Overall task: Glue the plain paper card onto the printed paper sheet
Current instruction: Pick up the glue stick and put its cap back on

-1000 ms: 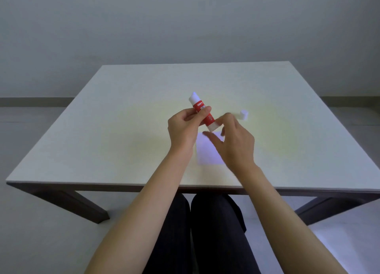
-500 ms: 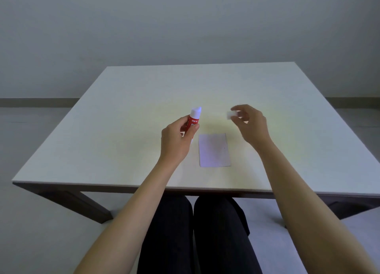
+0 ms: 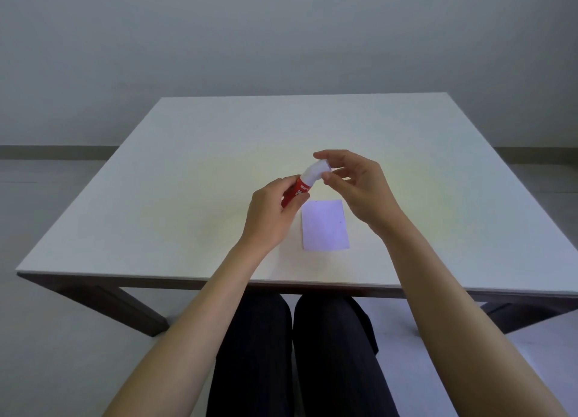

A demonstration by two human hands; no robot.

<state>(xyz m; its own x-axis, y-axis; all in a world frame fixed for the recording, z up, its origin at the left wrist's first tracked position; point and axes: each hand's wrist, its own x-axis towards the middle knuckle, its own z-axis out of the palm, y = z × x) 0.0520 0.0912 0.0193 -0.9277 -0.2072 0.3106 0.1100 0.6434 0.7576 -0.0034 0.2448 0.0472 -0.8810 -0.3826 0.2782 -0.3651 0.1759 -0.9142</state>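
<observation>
A red glue stick (image 3: 297, 192) is tilted up and to the right above the table, its body gripped in my left hand (image 3: 271, 214). My right hand (image 3: 356, 186) pinches the stick's white cap (image 3: 316, 172) at the upper end, between thumb and fingers. Whether the cap is fully seated on the stick I cannot tell. A pale rectangular paper (image 3: 325, 224) lies flat on the table just below both hands, untouched. Only this one paper is visible; any print on it is too faint to make out.
The white square table (image 3: 187, 172) carries nothing else that I can see. Its near edge runs just above my lap, and dark table legs show at the left and right. A grey wall stands behind.
My right hand picked the white cap up from the table at the right and brought it to the top of the glue stick. My left hand turned the stick's open end upward.
</observation>
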